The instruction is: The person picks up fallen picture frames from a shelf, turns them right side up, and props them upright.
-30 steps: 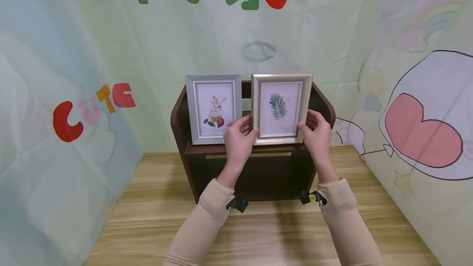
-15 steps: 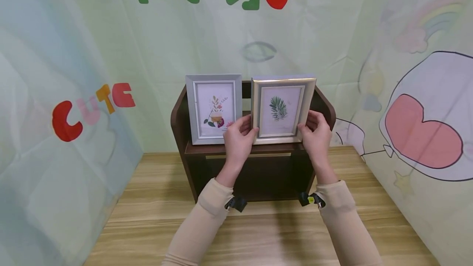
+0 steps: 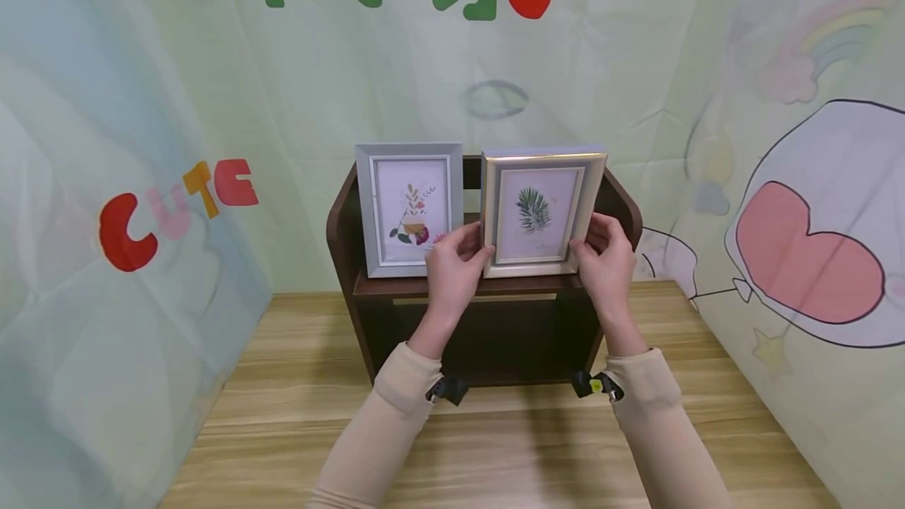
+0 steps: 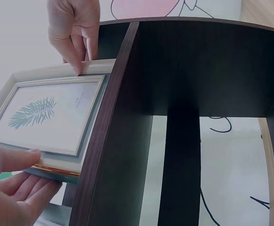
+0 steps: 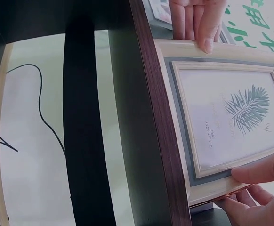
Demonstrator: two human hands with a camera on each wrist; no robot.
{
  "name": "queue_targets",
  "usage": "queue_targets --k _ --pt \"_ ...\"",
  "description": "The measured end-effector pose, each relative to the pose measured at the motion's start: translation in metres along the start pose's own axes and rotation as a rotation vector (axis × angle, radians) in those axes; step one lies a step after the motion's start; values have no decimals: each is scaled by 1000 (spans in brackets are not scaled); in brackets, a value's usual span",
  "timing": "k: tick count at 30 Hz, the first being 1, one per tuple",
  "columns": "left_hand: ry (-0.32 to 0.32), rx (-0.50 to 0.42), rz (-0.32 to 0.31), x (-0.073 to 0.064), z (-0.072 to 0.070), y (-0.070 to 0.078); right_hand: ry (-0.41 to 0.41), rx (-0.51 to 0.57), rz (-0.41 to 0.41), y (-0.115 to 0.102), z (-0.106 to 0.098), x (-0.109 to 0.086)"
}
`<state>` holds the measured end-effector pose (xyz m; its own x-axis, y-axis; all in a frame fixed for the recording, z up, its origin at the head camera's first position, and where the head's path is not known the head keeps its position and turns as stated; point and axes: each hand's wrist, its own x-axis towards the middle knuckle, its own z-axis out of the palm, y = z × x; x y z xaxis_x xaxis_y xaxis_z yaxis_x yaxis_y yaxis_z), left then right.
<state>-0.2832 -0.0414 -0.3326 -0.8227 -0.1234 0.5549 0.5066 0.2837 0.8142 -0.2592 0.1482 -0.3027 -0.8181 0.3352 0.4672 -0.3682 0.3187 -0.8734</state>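
A gold-edged picture frame (image 3: 540, 210) with a green leaf print stands on the upper shelf of a dark brown rack (image 3: 474, 340), its top leaning toward me. My left hand (image 3: 456, 265) pinches its left edge near the bottom, thumb in front and fingers behind. On the opposite edge, my right hand (image 3: 604, 261) pinches it the same way. In the left wrist view the picture frame (image 4: 52, 108) sits at the shelf's front edge between both hands. To its left stands a silver picture frame (image 3: 410, 210) with a flower print, its lower right corner partly covered by my left hand.
The rack has raised side panels (image 3: 345, 234) and an open lower compartment. It stands on a wood-grain table (image 3: 297, 383) against a printed cloth backdrop (image 3: 297, 85). Black straps with small devices (image 3: 448, 389) sit at both wrists.
The top of the gold-edged picture frame has tipped forward toward me, so its upper side now shows. Both hands keep their grip low on its sides and barely move.
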Motion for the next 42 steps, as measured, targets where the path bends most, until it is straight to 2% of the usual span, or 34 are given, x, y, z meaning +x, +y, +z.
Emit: queue_targets --k 2,9,13,18,28,32,42 --pt "5 -7 5 0 0 -1 -1 0 -4 0 0 0" --pt "19 -34 27 -3 2 -1 13 -4 -8 27 2 10" --pt "25 -38 24 -4 3 -1 23 -14 -24 32 2 12" --pt "40 -57 27 -7 3 -1 40 -30 -74 30 1 9" --pt "101 -112 86 -10 8 -2 94 -66 -258 21 -2 9" --pt "124 -111 107 -10 10 -3 106 -77 -277 16 -3 12" --pt "162 -71 114 -13 14 -1 99 -73 -315 9 -6 23"
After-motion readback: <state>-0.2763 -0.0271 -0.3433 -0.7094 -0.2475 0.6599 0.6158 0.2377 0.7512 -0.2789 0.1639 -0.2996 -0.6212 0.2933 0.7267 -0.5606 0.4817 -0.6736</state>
